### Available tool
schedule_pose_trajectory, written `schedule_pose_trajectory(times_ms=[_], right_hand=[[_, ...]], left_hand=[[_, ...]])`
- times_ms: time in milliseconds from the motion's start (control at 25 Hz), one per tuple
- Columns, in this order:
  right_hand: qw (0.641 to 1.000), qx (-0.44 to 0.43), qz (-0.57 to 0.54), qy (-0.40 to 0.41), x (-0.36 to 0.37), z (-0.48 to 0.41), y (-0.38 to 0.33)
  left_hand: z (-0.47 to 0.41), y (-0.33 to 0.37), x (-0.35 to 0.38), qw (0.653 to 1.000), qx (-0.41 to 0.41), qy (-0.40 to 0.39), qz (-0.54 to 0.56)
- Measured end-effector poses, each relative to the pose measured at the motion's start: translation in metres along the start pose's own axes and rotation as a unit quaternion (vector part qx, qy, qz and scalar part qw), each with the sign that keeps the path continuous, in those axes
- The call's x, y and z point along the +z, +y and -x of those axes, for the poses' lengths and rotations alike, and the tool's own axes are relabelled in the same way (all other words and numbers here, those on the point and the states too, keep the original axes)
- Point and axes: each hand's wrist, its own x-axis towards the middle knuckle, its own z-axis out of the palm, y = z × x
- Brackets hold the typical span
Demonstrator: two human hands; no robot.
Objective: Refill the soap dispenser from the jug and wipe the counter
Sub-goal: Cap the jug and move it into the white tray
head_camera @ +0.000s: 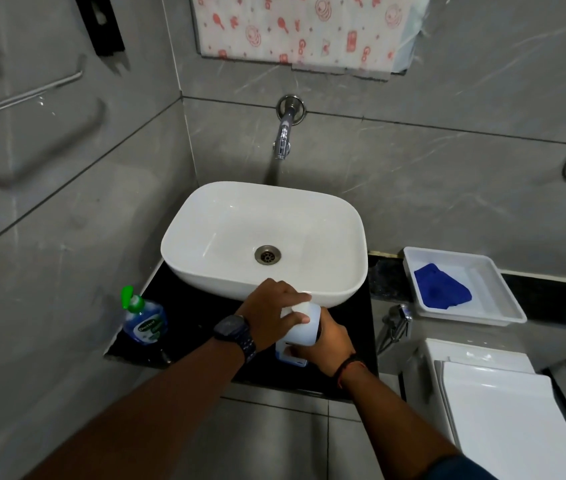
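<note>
A white plastic jug (pixel 304 329) stands on the black counter (pixel 201 317) just in front of the basin. My left hand (pixel 271 311) is closed over its top, where a cap would sit; the cap itself is hidden. My right hand (pixel 328 341) grips the jug's body from the right and below. The soap dispenser (pixel 143 318), a clear bottle of blue liquid with a green pump, stands upright at the counter's left end, apart from both hands. A blue cloth (pixel 442 287) lies crumpled in a white tray (pixel 496 296) on the ledge to the right.
A white basin (pixel 226 237) fills the back of the counter under a chrome wall tap (pixel 283 136). A white toilet cistern and lid (pixel 503 407) sit low on the right, with a hand sprayer (pixel 395 318) beside them. Grey tiled walls close in left and behind.
</note>
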Motion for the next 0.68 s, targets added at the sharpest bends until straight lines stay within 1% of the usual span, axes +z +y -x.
schedule_pose_trajectory(times_ms=[120, 200, 280, 320, 440, 480, 520, 680], right_hand=[[1.000, -0.002, 0.006, -0.007, -0.001, 0.000, 0.000], [1.000, -0.003, 0.018, -0.015, -0.001, -0.002, -0.001], [1.000, -0.003, 0.014, -0.019, -0.001, -0.003, -0.002], [1.000, -0.005, 0.008, -0.020, -0.001, -0.003, -0.001], [1.000, -0.014, 0.011, -0.020, -0.003, -0.003, -0.001], [1.000, -0.015, 0.012, -0.019, -0.003, -0.003, -0.001], [1.000, -0.016, 0.012, -0.018, -0.003, -0.003, -0.001], [1.000, -0.008, 0.014, -0.021, -0.004, -0.002, 0.000]], left_hand=[[-0.005, 0.003, -0.004, 0.999, 0.027, -0.033, -0.034], [-0.007, 0.005, -0.005, 0.997, 0.026, -0.048, -0.052], [-0.009, 0.005, -0.005, 0.998, 0.010, -0.060, -0.033], [-0.008, 0.007, -0.007, 0.998, 0.015, -0.066, -0.021], [-0.006, 0.012, -0.007, 0.996, 0.077, -0.048, -0.009], [-0.007, 0.014, -0.005, 0.996, 0.086, -0.038, -0.004], [-0.008, 0.017, -0.003, 0.997, 0.070, -0.037, 0.011], [-0.015, 0.013, -0.002, 0.990, -0.078, -0.035, 0.114]])
